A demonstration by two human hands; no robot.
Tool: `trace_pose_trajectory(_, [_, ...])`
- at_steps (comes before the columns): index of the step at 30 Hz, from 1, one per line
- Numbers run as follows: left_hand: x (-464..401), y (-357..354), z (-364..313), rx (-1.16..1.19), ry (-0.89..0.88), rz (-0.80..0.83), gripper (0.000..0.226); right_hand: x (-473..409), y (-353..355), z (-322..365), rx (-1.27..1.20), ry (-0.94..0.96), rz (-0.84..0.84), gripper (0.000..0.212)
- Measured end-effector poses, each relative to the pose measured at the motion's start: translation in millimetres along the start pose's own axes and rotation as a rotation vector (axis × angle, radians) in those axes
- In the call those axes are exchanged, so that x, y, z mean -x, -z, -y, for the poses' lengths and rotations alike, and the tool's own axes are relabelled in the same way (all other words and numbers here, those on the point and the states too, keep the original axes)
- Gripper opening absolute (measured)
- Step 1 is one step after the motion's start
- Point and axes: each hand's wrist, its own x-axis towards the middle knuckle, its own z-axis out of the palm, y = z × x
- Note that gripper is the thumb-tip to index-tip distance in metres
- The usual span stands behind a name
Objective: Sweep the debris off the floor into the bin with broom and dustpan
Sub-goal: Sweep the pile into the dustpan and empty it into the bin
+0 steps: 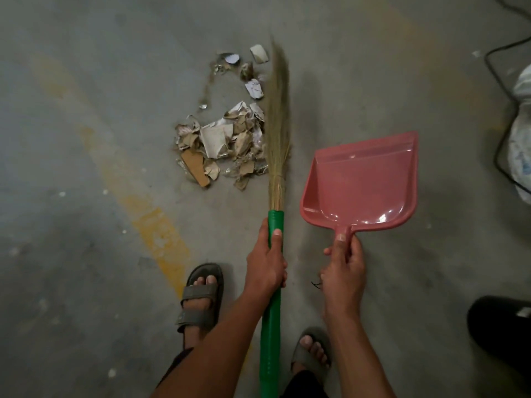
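A pile of torn paper and cardboard debris (221, 145) lies on the grey concrete floor ahead of me. My left hand (267, 262) grips the green handle of a grass broom (277, 124), whose bristles lie along the pile's right side. A few loose scraps (254, 73) sit farther out, left of the bristle tips. My right hand (343, 271) holds the handle of an empty pink dustpan (362, 182), which hangs to the right of the broom, its mouth pointing away from me.
My sandalled feet (201, 300) stand near the bottom. A worn yellow painted line (161, 234) crosses the floor at left. A black cable (500, 116) and white bags (521, 139) lie at the right edge. A dark round object (502, 328) sits at lower right.
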Motion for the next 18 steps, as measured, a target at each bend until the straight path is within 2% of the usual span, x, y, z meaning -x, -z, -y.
trace_pose_trajectory(4, [13, 0, 19, -0.105, -0.027, 0.073, 0.049, -2, 7, 1, 0.002, 0.016, -0.016, 0.025])
trace_pose_trajectory(8, [7, 7, 45, -0.232, 0.056, 0.154, 0.052, -5, 11, -5, 0.010, 0.005, -0.049, 0.036])
trace_pose_trajectory(13, [-16, 36, 61, -0.381, 0.081, 0.035, 0.058, -6, 11, -17, 0.047, 0.006, -0.069, 0.053])
trace_pose_trajectory(18, [-8, 57, 47, -0.406, -0.004, -0.032, 0.059, 3, 12, -20, 0.077, 0.002, -0.051, 0.039])
